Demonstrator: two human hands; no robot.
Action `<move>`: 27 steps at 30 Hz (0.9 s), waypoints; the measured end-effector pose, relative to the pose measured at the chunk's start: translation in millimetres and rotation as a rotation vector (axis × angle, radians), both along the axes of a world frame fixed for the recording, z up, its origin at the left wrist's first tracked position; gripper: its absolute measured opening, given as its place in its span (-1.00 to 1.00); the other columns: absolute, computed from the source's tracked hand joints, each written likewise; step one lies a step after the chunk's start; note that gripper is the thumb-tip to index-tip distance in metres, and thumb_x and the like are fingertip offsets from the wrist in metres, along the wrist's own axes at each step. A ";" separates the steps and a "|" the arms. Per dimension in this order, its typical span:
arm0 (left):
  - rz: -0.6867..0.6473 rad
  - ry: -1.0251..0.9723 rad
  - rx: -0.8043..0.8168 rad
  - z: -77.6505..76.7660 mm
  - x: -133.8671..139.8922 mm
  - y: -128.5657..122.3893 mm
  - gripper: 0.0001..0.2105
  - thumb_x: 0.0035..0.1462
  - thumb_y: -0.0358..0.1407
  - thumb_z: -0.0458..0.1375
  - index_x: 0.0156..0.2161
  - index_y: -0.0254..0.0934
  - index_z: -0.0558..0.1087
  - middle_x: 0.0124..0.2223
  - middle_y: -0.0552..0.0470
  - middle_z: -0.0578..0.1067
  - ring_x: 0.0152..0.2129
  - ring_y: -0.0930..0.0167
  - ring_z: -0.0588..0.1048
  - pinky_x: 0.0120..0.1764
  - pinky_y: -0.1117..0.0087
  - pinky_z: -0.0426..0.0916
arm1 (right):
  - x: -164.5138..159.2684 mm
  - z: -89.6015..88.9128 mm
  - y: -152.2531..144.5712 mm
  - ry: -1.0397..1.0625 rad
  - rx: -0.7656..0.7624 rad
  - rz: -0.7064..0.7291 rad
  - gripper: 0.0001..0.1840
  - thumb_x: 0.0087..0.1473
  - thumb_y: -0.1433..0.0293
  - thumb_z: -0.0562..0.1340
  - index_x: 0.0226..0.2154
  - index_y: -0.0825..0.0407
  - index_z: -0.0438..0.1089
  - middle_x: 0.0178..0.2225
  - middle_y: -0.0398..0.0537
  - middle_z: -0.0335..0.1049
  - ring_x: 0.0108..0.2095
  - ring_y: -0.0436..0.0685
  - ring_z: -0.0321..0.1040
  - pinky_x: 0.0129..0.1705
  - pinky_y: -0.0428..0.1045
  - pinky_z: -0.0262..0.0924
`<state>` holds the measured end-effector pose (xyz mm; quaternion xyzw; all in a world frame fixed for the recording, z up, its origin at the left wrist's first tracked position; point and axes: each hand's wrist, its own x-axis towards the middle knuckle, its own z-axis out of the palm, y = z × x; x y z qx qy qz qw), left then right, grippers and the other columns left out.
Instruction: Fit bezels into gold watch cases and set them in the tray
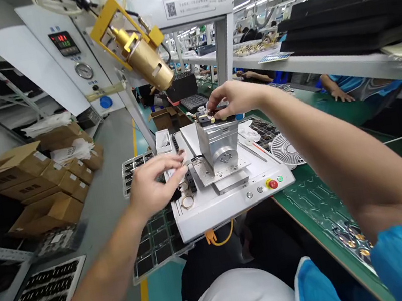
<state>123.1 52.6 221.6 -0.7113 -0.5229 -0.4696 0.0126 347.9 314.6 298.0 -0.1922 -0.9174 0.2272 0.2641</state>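
My left hand is raised over the left side of a white machine base. Its thumb and fingertips are pinched together around a small, blurred part that I cannot name. My right hand reaches over the top of a metal fixture, thumb and fingers closed at a small dark part in the black holder there. The fingers hide most of that part. Below my left hand, a gold-coloured ring lies on the base. A gold dispensing head hangs tilted above, apart from the fixture.
Tweezers lie right of the fixture. A red button sits on the base's front edge. A white fan stands to the right, and a black compartment tray to the left. Another person's hand rests on the green bench.
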 end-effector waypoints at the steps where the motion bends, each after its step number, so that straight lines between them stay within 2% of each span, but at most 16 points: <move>1: 0.001 0.048 0.022 15.6 5.3 17.3 -0.80 0.22 -0.17 0.27 -0.37 -0.25 0.56 -0.18 -0.05 0.68 -0.22 0.32 0.64 -0.12 0.35 0.52 | -0.3 -0.1 -1.6 0.023 -0.021 -0.009 -0.71 -0.20 0.52 0.57 -0.33 0.15 0.60 -0.39 -0.17 0.48 -0.27 0.13 0.50 0.07 0.21 0.40; 5: 0.158 0.286 -0.002 66.5 31.8 89.6 -0.74 0.22 -0.11 0.25 -0.36 -0.26 0.60 -0.40 0.01 0.63 -0.39 0.35 0.60 -0.20 0.35 0.46 | 5.5 -3.9 -10.5 0.273 0.035 -0.112 -0.71 -0.12 0.53 0.50 -0.27 0.12 0.55 -0.31 -0.07 0.52 -0.23 0.15 0.47 0.03 0.20 0.41; 7: 0.288 0.417 -0.044 83.7 49.8 123.3 -0.74 0.15 -0.09 0.32 -0.37 -0.28 0.61 -0.43 -0.03 0.60 -0.35 0.25 0.61 -0.18 0.30 0.45 | 14.6 -10.0 -14.6 0.394 0.025 -0.192 -0.71 -0.07 0.47 0.47 -0.23 0.12 0.51 -0.27 -0.03 0.52 -0.20 0.16 0.47 0.01 0.18 0.42; 9: 0.363 0.498 -0.116 96.6 69.8 151.9 -0.72 0.02 -0.12 0.43 -0.37 -0.34 0.60 -0.40 -0.12 0.59 -0.26 0.12 0.62 -0.16 0.23 0.45 | 28.3 -19.7 -22.0 0.453 -0.009 -0.254 -0.70 -0.06 0.41 0.47 -0.24 0.11 0.48 -0.26 -0.02 0.52 -0.20 0.18 0.47 -0.01 0.17 0.43; 11: 0.334 0.480 -0.224 106.8 86.7 172.3 -0.65 -0.03 -0.10 0.47 -0.34 -0.41 0.59 -0.37 -0.19 0.58 -0.22 0.05 0.62 -0.14 0.19 0.46 | 47.1 -33.6 -36.6 0.488 -0.047 -0.284 -0.68 -0.07 0.35 0.48 -0.25 0.08 0.46 -0.24 0.00 0.52 -0.19 0.19 0.48 0.00 0.19 0.42; 14: 0.194 0.376 -0.310 117.4 93.8 186.0 -0.60 0.15 -0.05 0.33 -0.41 -0.44 0.58 -0.46 -0.20 0.56 -0.32 0.12 0.61 -0.15 0.18 0.46 | 85.8 -63.1 -73.9 0.533 -0.114 -0.316 -0.62 -0.04 0.24 0.48 -0.20 0.05 0.45 -0.18 0.03 0.53 -0.14 0.22 0.48 0.04 0.22 0.42; 17: 0.021 0.359 -0.305 117.4 75.7 186.2 -0.72 0.15 -0.14 0.31 -0.40 -0.37 0.62 -0.44 -0.11 0.60 -0.40 0.26 0.59 -0.16 0.24 0.46 | 130.6 -103.6 -117.9 0.566 -0.250 -0.372 -0.59 0.01 0.16 0.48 -0.16 0.00 0.47 -0.15 0.04 0.52 -0.11 0.24 0.49 0.05 0.21 0.42; 19: -0.155 0.384 -0.349 110.0 58.0 185.1 -0.82 0.03 -0.21 0.38 -0.32 -0.30 0.65 -0.30 -0.05 0.67 -0.32 0.31 0.61 -0.13 0.30 0.47 | 156.0 -134.4 -142.0 0.589 -0.393 -0.415 -0.58 0.00 0.11 0.49 -0.18 -0.01 0.48 -0.18 0.04 0.51 -0.14 0.24 0.49 -0.01 0.17 0.45; 21: -0.309 0.363 -0.379 98.9 44.3 185.5 -0.80 -0.02 -0.23 0.39 -0.27 -0.27 0.66 -0.16 -0.06 0.68 -0.22 0.31 0.62 -0.09 0.32 0.48 | 172.4 -163.4 -159.3 0.606 -0.540 -0.467 -0.55 -0.03 0.07 0.51 -0.20 -0.01 0.49 -0.21 0.04 0.51 -0.17 0.23 0.49 -0.07 0.14 0.46; 22: -0.346 0.331 -0.373 93.2 40.5 186.1 -0.80 -0.02 -0.22 0.37 -0.28 -0.28 0.65 -0.13 -0.09 0.68 -0.18 0.30 0.63 -0.08 0.31 0.48 | 176.7 -175.8 -165.7 0.613 -0.602 -0.490 -0.53 -0.05 0.05 0.52 -0.22 -0.01 0.50 -0.22 0.05 0.52 -0.18 0.23 0.49 -0.08 0.13 0.46; 24: -0.335 0.264 -0.328 83.7 39.3 187.2 -0.82 0.01 -0.20 0.34 -0.35 -0.31 0.63 -0.12 -0.14 0.67 -0.19 0.28 0.64 -0.09 0.29 0.49 | 178.7 -194.7 -175.7 0.618 -0.689 -0.516 -0.51 -0.08 0.02 0.54 -0.24 -0.01 0.50 -0.22 0.06 0.53 -0.18 0.24 0.49 -0.06 0.13 0.46; 27: -0.222 0.259 -0.270 77.8 49.8 186.9 -0.81 0.02 -0.20 0.31 -0.45 -0.31 0.59 -0.19 -0.15 0.68 -0.27 0.28 0.64 -0.17 0.30 0.48 | 172.0 -209.4 -187.3 0.615 -0.754 -0.503 -0.51 -0.08 0.02 0.54 -0.24 -0.01 0.52 -0.21 0.06 0.54 -0.16 0.24 0.49 -0.02 0.13 0.43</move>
